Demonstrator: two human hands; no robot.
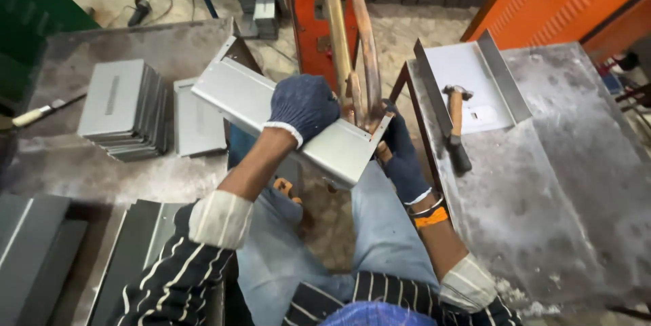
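1. Panel (285, 119): folded sheet metal, long axis running upper-left to lower-right, right end against the welder arms (366, 48).
2. Left hand (303, 105): gloved, gripping panel's top.
3. Right hand (401, 156): gloved, clasping its right edge.
4. Open gap between tables, below panel.
5. Hammer (456, 126): right of panel.

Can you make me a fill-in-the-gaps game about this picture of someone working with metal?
1. Both hands, the left hand and the right hand, wear dark ____ gloves.
2. Together they hold a bent grey ____ panel.
3. On the right table lies a ____ with a wooden handle.
4. The stack of grey plates sits on the ____ table.

Missing words: blue; metal; hammer; left
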